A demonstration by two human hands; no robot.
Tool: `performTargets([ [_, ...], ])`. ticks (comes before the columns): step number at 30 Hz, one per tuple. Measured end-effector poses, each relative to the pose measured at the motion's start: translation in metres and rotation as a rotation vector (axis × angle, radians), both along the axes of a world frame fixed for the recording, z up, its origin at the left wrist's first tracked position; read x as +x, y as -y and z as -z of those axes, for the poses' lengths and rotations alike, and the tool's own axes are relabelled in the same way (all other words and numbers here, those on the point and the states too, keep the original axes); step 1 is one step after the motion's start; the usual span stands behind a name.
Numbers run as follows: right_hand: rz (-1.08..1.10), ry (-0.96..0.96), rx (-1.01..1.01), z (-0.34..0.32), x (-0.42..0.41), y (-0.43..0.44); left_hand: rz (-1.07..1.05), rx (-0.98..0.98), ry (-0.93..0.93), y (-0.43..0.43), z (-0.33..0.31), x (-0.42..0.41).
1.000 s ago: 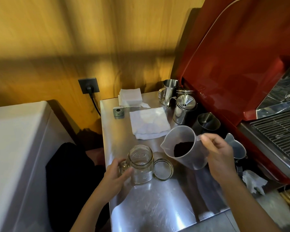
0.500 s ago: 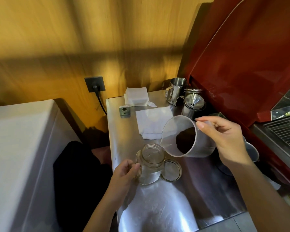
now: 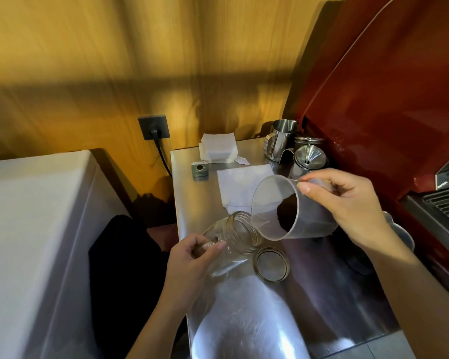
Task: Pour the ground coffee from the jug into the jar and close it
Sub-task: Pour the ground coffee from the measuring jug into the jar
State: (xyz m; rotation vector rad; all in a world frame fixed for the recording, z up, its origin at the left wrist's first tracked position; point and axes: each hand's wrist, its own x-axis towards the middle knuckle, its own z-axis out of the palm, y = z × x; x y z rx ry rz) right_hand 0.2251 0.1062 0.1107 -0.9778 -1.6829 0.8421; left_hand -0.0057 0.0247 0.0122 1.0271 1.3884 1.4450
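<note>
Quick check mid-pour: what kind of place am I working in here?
Most likely a cafe coffee bar: a stainless steel counter set beside a red espresso machine, with steel milk pitchers and a metal dosing funnel lined up at the back.

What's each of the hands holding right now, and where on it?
Left hand holds the glass jar by its lower body, tilted toward the jug. Right hand holds the plastic jug at its handle side, tipped spout-down at the jar's mouth.

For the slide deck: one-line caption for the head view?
Right hand tips jug of ground coffee toward tilted jar in left hand.
</note>
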Motion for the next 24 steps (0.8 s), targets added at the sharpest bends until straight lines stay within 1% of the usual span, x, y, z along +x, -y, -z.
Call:
performTargets([
  [4,-0.016,0.08,0.062,-0.017,-0.009,-0.006,-0.008,0.017,-0.071,-0.003,-0.011,0.0],
  [9,-0.033,0.175,0.155,-0.044,-0.016,-0.014,-0.044,0.01,-0.04,-0.007,-0.019,-0.003],
  [12,-0.029,0.223,0.172,-0.057,-0.02,-0.018,-0.064,0.004,0.031,-0.007,-0.019,-0.003],
  [16,-0.035,0.302,0.192,-0.067,-0.026,-0.019,-0.039,0.015,0.116,-0.006,-0.018,-0.001],
  [20,-0.056,0.356,0.23,-0.071,-0.035,-0.02,-0.041,-0.001,0.171,-0.005,-0.014,0.003],
  [24,-0.069,0.368,0.231,-0.07,-0.041,-0.02,-0.038,-0.023,0.313,-0.007,-0.008,0.006],
])
